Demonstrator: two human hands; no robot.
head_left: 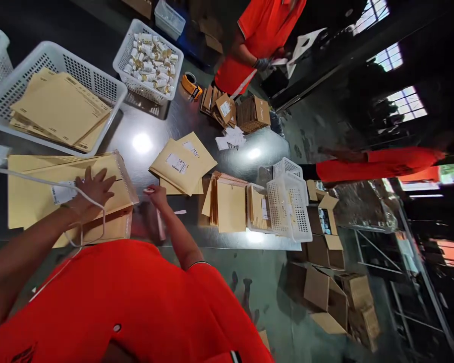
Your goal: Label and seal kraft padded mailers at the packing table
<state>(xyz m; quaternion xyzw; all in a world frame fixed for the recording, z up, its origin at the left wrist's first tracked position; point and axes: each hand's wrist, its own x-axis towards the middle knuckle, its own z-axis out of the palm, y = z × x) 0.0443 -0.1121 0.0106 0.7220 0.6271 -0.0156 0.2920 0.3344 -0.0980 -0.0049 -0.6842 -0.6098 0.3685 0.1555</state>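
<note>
My left hand (94, 191) lies with fingers spread flat on a large padded envelope (123, 189), next to a white label (63, 192). Other tan envelopes show under it. Closed fingers on my right hand (158, 195) grip a narrow pale strip, its end poking out at the fingertips and a blurred length (160, 225) hanging below. A short white strip (180, 212) lies on the metal table to the right. Just beyond my right hand, labelled padded envelopes (179, 160) overlap in a small pile. A white cord crosses over my left wrist.
White baskets hold tan envelopes (62, 108) and small white-capped bottles (151, 63). A tape dispenser (191, 85), flat cardboard boxes (253, 113), upright envelopes (230, 201) and more baskets (289, 201) stand on the table. A person in red (249, 50) works opposite; open cartons (327, 297) sit on the floor.
</note>
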